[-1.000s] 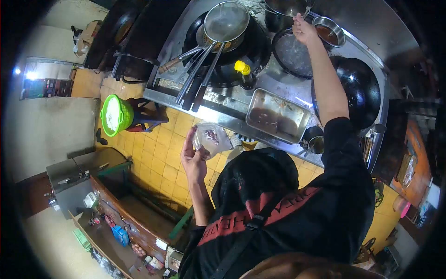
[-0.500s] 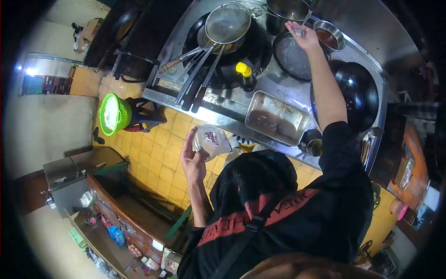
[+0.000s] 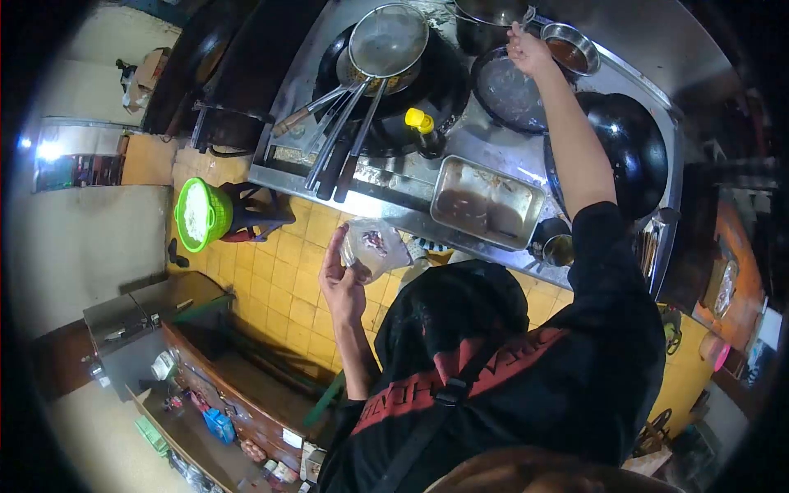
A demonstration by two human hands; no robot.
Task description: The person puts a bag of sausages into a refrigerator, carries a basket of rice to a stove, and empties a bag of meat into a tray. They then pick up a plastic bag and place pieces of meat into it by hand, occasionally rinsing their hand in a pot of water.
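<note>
Head view: left hand (image 3: pixel 343 283) is pinching a clear bag (image 3: pixel 374 246) upright off the stove (image 3: pixel 386 182) near edge (likely keeping contents in); right hand (image 3: pixel 528 51) is hovering fisted by the sauce bowl (image 3: pixel 567 51).

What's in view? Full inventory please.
plastic bag: 1, clear, in left hand
strainer: 1, steel, over left of stove
pan: 1, dark, under right hand
small bowl: 1, steel, red sauce, beside right hand
wok: 1, black, right end of stove
tray: 1, steel, stove front edge
bottle: 1, dark with yellow cap, beside tray
basket: 1, green, left, below stove
left hand: 1, holding plastic bag up
right hand: 1, above pan, grip unclear
</note>
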